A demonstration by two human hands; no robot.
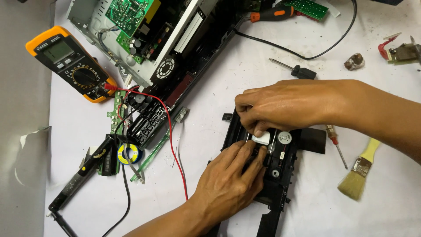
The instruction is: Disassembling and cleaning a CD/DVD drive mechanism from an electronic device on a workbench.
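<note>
right hand (280, 105): fingers pinched on small white part (262, 139) | left hand (232, 173): fingers flat, pressing black drive tray (280, 169) beside it | tray on white table (210, 131), mid-right

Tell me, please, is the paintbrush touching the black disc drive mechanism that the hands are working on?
Apart. The head view shows bare white table between the paintbrush and the black disc drive mechanism.
</note>
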